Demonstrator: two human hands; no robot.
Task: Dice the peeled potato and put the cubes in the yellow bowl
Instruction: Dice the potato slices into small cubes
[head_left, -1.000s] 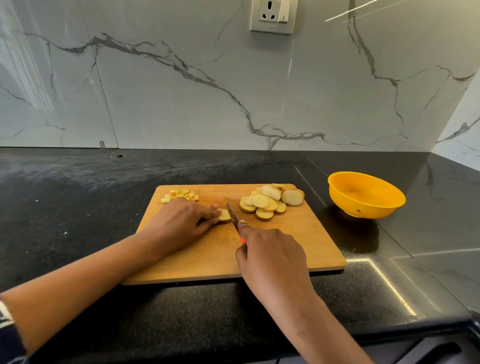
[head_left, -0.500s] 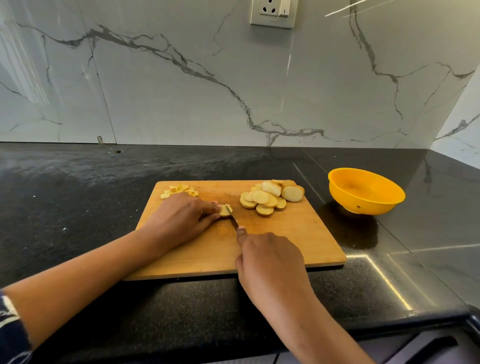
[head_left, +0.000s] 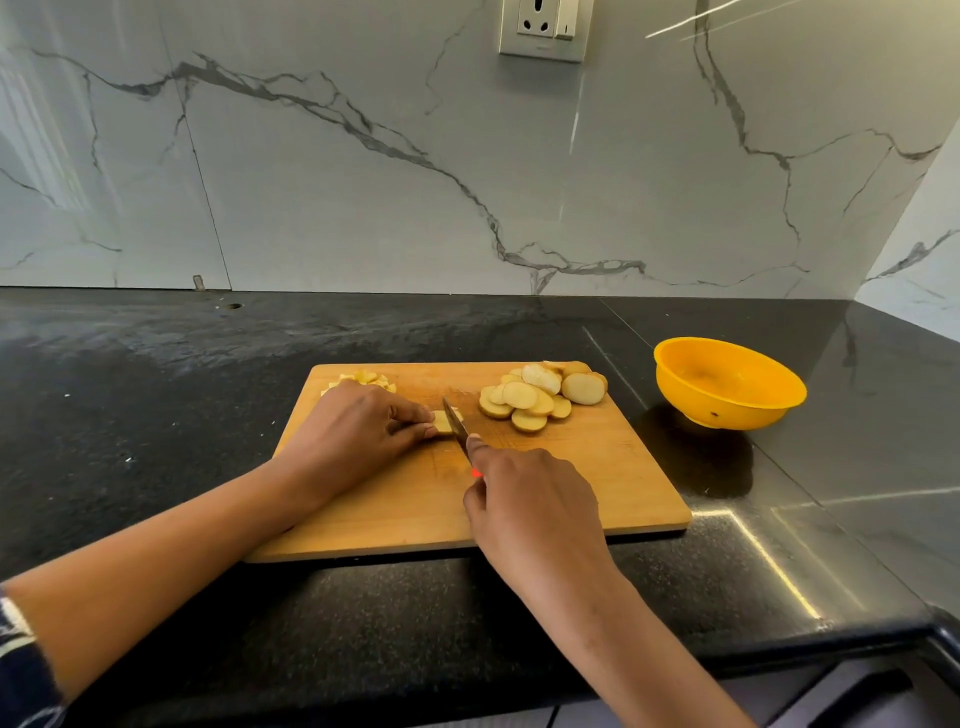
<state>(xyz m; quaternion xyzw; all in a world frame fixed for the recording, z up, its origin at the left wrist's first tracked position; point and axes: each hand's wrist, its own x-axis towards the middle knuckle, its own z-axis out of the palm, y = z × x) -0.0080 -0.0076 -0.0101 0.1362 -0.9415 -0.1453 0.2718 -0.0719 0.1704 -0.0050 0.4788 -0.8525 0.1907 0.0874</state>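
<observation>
The right hand (head_left: 530, 499) covers nearly all of the knife (head_left: 456, 423) handle — only a small red patch shows beside the forefinger. The left hand (head_left: 358, 431) hides most of the potato slice (head_left: 445, 420) it pins, and the front of the cube pile (head_left: 363, 378) behind its knuckles. Inside the yellow bowl (head_left: 727, 387), the dim smudges cannot be told for cubes or reflections. The wall socket (head_left: 543, 28) is cut off by the top edge, the left sleeve (head_left: 23, 670) by the lower left corner — the desk (head_left: 156, 415) runs out at both sides.

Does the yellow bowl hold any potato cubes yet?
No: the yellow bowl shows only its bare inside, while the cut cubes lie on the cutting board.
</observation>
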